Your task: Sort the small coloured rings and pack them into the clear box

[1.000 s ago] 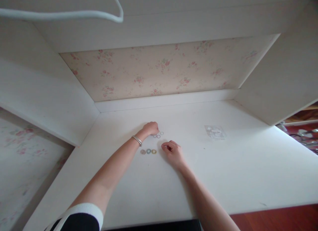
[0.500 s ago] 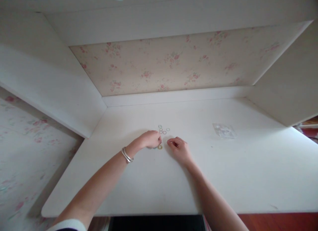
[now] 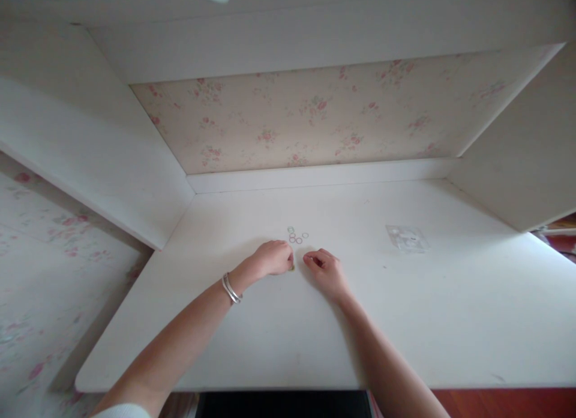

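Observation:
My left hand, with silver bangles on the wrist, lies knuckles-up on the white desk top. Its curled fingers cover the thick coloured rings, and only a yellow edge shows at the fingertips. I cannot see whether the fingers grip anything. A few small thin rings lie loose just beyond both hands. My right hand rests on the desk a little to the right. Its fingers are curled in, nothing shows in them, and its fingertips are close to the left hand's.
A small clear plastic bag lies on the desk at the right. White side panels and a flowered back wall enclose the desk on three sides. A white shelf hangs overhead. The desk's front edge is near my body.
My left hand drew back from the small thin rings to the coloured rings and now covers them. My right hand has stayed in place. The view shifted slightly.

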The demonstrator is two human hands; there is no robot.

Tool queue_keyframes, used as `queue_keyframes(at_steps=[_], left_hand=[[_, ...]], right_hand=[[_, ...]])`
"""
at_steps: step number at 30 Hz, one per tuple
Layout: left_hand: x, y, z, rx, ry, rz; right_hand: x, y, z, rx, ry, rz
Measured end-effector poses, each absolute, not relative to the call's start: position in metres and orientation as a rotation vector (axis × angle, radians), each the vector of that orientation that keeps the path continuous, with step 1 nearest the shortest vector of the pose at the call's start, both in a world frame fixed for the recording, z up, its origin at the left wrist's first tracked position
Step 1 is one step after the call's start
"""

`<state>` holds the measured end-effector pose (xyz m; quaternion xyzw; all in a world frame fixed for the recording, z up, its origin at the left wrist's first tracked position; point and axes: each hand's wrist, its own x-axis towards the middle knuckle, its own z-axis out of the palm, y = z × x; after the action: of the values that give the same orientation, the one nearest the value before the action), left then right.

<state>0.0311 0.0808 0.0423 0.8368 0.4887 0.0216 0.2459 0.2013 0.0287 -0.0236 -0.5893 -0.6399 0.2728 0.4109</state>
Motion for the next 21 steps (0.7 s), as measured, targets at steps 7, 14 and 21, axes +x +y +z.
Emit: queue_keyframes(at_steps=[7, 14, 21], left_hand=[[0.006, 0.084, 0.055, 2.228, 1.399, 0.302], [-0.050, 0.065, 0.029, 1.802, 1.517, 0.627], [-0.068, 0.049, 0.001, 1.530, 1.547, 0.809]], right_hand=[[0.201, 0.029, -0.026, -1.491, -1.620, 0.664], [0.202, 0.027, -0.025, -1.499, -1.645, 0.674], [0.194, 0.027, -0.026, -1.568, -1.653, 0.660]])
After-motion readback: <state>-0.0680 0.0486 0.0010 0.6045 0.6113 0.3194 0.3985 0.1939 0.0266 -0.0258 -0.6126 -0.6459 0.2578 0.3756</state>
